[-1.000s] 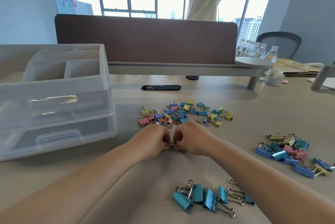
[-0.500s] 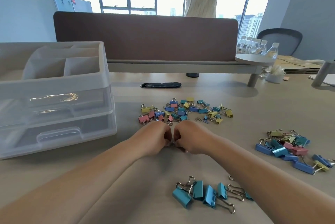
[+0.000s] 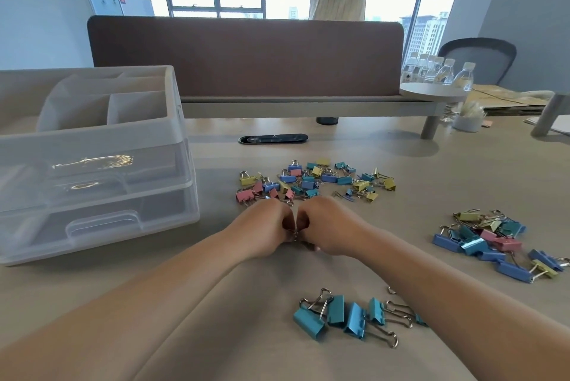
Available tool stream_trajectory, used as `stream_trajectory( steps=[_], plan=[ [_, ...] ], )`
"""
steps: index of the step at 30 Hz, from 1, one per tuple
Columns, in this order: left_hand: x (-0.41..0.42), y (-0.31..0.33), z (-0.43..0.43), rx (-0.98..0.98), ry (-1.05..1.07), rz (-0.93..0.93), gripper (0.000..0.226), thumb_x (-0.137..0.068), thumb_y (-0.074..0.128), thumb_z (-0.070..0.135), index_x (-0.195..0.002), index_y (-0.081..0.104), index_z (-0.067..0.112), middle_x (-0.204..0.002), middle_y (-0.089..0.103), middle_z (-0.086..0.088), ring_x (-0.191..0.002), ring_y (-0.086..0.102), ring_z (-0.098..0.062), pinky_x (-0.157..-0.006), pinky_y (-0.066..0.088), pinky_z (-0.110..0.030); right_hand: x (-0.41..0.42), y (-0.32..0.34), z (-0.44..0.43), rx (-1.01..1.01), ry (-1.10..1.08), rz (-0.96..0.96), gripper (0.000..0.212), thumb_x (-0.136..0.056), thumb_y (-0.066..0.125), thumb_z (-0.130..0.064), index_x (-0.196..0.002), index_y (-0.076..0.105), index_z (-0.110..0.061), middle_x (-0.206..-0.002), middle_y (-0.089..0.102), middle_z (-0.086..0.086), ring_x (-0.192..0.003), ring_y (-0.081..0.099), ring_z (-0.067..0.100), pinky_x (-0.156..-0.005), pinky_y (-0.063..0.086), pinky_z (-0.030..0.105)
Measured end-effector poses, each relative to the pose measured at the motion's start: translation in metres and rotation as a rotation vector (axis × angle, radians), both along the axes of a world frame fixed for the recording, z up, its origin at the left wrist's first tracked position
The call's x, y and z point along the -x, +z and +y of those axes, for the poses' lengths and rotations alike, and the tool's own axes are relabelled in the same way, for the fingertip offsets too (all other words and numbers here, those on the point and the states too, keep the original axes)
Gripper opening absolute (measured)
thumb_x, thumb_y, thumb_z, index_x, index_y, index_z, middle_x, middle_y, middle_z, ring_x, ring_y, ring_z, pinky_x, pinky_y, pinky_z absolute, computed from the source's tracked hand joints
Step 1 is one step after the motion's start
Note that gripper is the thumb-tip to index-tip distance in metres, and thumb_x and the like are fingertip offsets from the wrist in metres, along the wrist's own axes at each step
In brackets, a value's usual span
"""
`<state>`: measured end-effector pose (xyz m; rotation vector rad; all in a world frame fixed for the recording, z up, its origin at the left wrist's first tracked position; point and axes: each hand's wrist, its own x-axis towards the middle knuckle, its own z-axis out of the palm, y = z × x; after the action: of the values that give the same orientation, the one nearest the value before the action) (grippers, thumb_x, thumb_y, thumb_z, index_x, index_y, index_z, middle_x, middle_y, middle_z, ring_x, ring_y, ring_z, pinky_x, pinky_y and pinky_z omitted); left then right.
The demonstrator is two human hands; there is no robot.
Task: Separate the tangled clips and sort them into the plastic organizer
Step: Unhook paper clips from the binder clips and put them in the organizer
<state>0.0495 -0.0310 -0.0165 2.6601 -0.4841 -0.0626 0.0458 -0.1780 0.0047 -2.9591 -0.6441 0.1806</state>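
My left hand (image 3: 262,231) and my right hand (image 3: 328,228) meet knuckle to knuckle at the table's middle, both pinching a small metal clip (image 3: 295,235) that is mostly hidden between the fingers. Just beyond them lies a heap of small coloured binder clips (image 3: 314,180). A row of teal clips (image 3: 342,316) lies near me, under my right forearm. A pile of larger blue, pink and yellow clips (image 3: 493,242) sits at the right. The translucent plastic organizer (image 3: 92,164) stands at the left, its drawers shut and its top compartments open.
A brown desk divider (image 3: 246,57) runs across the back, with a black cable port (image 3: 273,138) in front of it. Water bottles (image 3: 441,72) stand on a round shelf at the right. A person stands behind the divider.
Both hands stay pressed together on the small clip, shifting only slightly. The person behind the divider has moved their arms.
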Motion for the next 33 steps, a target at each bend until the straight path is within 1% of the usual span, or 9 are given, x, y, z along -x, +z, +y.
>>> stream_trajectory(
  steps=[5, 7, 11, 14, 16, 20, 24, 28, 33],
  plan=[
    [-0.004, -0.002, -0.005, -0.041, 0.004, 0.014, 0.007, -0.085, 0.067, 0.016, -0.083, 0.072, 0.012, -0.084, 0.071, -0.006, -0.082, 0.065, -0.023, -0.08, 0.052, -0.04, -0.001, 0.001, 0.001, 0.117, 0.042, -0.025, 0.015, -0.093, 0.056, -0.01, -0.079, 0.055, -0.017, -0.075, 0.053, -0.001, -0.078, 0.057, 0.019, -0.067, 0.041, 0.026],
    [-0.005, -0.001, -0.008, -0.066, 0.007, 0.033, 0.01, -0.087, 0.065, 0.015, -0.078, 0.068, 0.014, -0.084, 0.07, -0.007, -0.082, 0.065, -0.025, -0.078, 0.052, -0.038, -0.003, 0.003, 0.002, 0.187, 0.061, -0.008, 0.011, -0.093, 0.056, -0.01, -0.083, 0.06, -0.014, -0.072, 0.05, -0.001, -0.076, 0.054, 0.02, -0.067, 0.042, 0.026],
    [-0.006, -0.006, -0.01, -0.146, 0.02, 0.061, 0.012, -0.09, 0.06, 0.017, -0.091, 0.071, 0.011, -0.087, 0.069, -0.01, -0.082, 0.065, -0.027, -0.078, 0.055, -0.041, -0.005, 0.005, 0.004, 0.247, 0.059, 0.029, 0.009, -0.093, 0.056, -0.006, -0.088, 0.064, -0.005, -0.071, 0.05, 0.0, -0.072, 0.052, 0.02, -0.065, 0.044, 0.028],
    [-0.002, -0.01, -0.011, -0.218, 0.002, 0.006, 0.011, -0.089, 0.056, 0.014, -0.092, 0.067, 0.013, -0.086, 0.067, -0.008, -0.078, 0.064, -0.026, -0.076, 0.056, -0.044, -0.003, 0.006, 0.006, 0.295, 0.061, 0.046, 0.031, -0.094, 0.054, -0.004, -0.065, 0.045, -0.011, -0.067, 0.045, 0.001, -0.058, 0.041, 0.014, -0.054, 0.035, 0.023],
    [0.0, -0.01, -0.012, -0.238, -0.015, -0.023, 0.013, -0.09, 0.053, 0.011, -0.094, 0.066, 0.012, -0.088, 0.066, -0.007, -0.079, 0.064, -0.025, -0.077, 0.055, -0.043, -0.002, 0.006, 0.003, 0.299, 0.063, 0.031, 0.036, -0.094, 0.053, -0.005, -0.062, 0.04, -0.013, -0.065, 0.043, 0.0, -0.056, 0.038, 0.012, -0.051, 0.031, 0.021],
    [0.002, -0.013, -0.009, -0.209, -0.037, -0.087, 0.012, -0.089, 0.052, 0.01, -0.09, 0.063, 0.014, -0.083, 0.064, -0.005, -0.075, 0.062, -0.024, -0.072, 0.054, -0.044, 0.001, 0.006, -0.003, 0.216, 0.073, -0.019, 0.014, -0.096, 0.051, -0.008, -0.083, 0.058, -0.008, -0.072, 0.051, 0.0, -0.071, 0.052, 0.018, -0.052, 0.033, 0.019],
    [0.004, -0.008, -0.008, -0.121, -0.016, -0.111, 0.011, -0.088, 0.053, 0.004, -0.086, 0.062, 0.01, -0.082, 0.063, -0.008, -0.075, 0.06, -0.025, -0.067, 0.048, -0.038, 0.002, 0.005, -0.008, 0.064, 0.037, -0.02, 0.013, -0.094, 0.051, -0.008, -0.095, 0.064, -0.008, -0.09, 0.062, 0.004, -0.083, 0.061, 0.02, -0.062, 0.043, 0.024],
    [0.005, -0.001, -0.007, -0.068, -0.001, -0.119, 0.014, -0.089, 0.056, 0.007, -0.08, 0.058, 0.017, -0.083, 0.064, -0.004, -0.078, 0.059, -0.021, -0.061, 0.038, -0.029, -0.003, 0.002, -0.011, -0.081, -0.02, 0.01, 0.011, -0.093, 0.056, -0.011, -0.099, 0.066, -0.009, -0.096, 0.067, 0.006, -0.088, 0.065, 0.022, -0.08, 0.055, 0.035],
    [0.005, 0.012, -0.004, -0.012, 0.008, -0.082, 0.007, -0.092, 0.059, 0.015, -0.088, 0.063, 0.016, -0.092, 0.066, -0.003, -0.088, 0.057, -0.018, -0.066, 0.036, -0.026, -0.006, 0.009, -0.012, -0.213, -0.059, 0.023, 0.008, -0.09, 0.065, -0.015, -0.084, 0.062, -0.02, -0.083, 0.063, -0.006, -0.079, 0.064, 0.012, -0.074, 0.052, 0.027]
  ],
)
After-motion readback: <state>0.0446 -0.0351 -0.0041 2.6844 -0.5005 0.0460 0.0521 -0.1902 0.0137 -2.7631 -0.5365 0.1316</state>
